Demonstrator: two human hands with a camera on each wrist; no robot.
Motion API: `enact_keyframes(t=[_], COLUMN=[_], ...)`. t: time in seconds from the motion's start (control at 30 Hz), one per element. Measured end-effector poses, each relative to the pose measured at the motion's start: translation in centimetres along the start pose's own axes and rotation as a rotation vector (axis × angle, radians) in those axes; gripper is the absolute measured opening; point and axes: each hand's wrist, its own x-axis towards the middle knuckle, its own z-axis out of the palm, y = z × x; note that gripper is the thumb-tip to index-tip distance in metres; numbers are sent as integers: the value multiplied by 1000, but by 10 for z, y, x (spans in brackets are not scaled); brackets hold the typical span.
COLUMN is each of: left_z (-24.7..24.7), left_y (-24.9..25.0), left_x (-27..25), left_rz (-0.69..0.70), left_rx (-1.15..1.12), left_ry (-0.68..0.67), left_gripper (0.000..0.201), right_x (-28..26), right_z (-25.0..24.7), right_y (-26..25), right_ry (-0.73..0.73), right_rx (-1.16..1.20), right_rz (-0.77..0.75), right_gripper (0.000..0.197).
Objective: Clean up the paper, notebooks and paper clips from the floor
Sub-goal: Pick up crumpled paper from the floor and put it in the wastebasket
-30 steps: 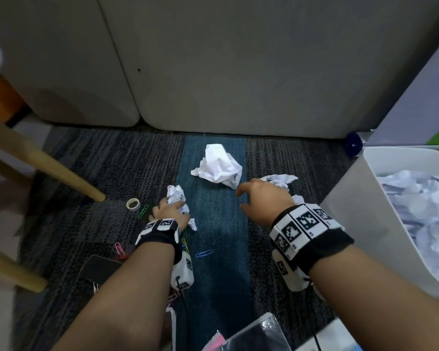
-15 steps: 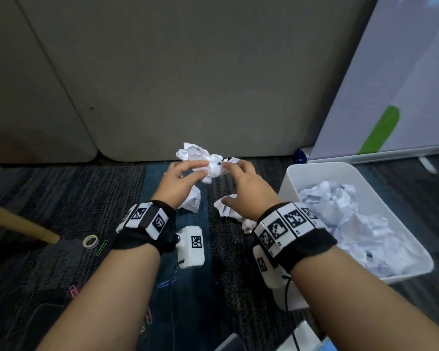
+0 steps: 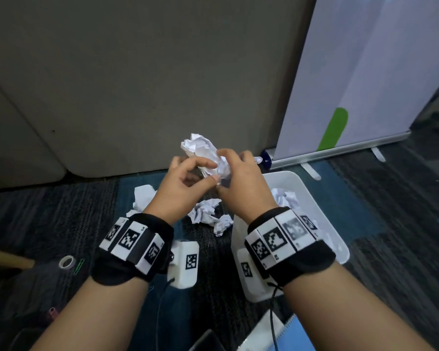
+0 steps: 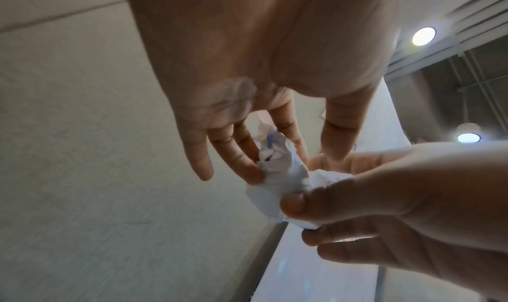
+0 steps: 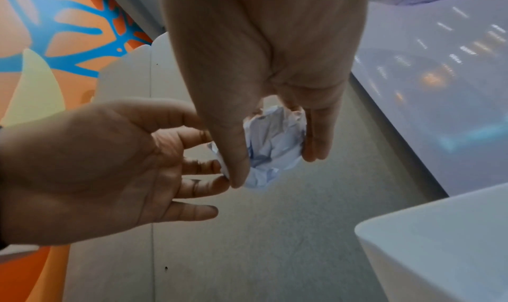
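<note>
Both hands hold one crumpled white paper ball [image 3: 203, 153] up in the air, to the left of the white bin [image 3: 307, 188]. My left hand [image 3: 212, 171] pinches its lower left side with thumb and fingertips. My right hand [image 3: 224, 173] grips its right side; in the right wrist view the right hand [image 5: 277, 167] has thumb and fingers around the paper ball [image 5: 274, 141]. In the left wrist view the left hand [image 4: 294, 165] touches the ball [image 4: 277, 174] with its fingertips. More crumpled papers [image 3: 204, 211] lie on the carpet below.
The bin holds several crumpled papers [image 3: 285, 197]. Another paper wad [image 3: 143, 196] lies left of the hands. A tape roll [image 3: 67, 262], a green paper clip [image 3: 79, 266] and a pink clip [image 3: 51, 312] lie lower left. A blue notebook [image 3: 295, 335] is at the bottom edge.
A second ago each hand was down at the papers on the carpet. They then met on one paper ball and have lifted it higher, nearer the bin.
</note>
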Motion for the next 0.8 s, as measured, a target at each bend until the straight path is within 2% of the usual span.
enact_keyframes(t=[0.2,0.33,0.47,0.6,0.7,0.8], left_z=[34,62,86,103,113,117], left_y=[37,47,44,36,33,29], left_x=[-7,-15,-22,-32,-37,-37], left_rz=[-39,-76,-200,-298,-302,-289], left_rx=[-6,86,163,381,630,794], left_ry=[-120,-173,-202,-248,-314,-359], left_gripper=[50,59,61,62,63,59], right_x=[-18,-32,-42,-52,-56,-57], right_z=[-55,-72,-80,-83,-79,-72], right_y=[8,20,31,44,58,69], right_ry=[-49,-125,-200,-298,-387,-474], right_rx=[-10,-3,-19,-85,-154,-188], right_rz=[171,311,419,525,554,584], right_gripper=[58,59,57,40,31,29])
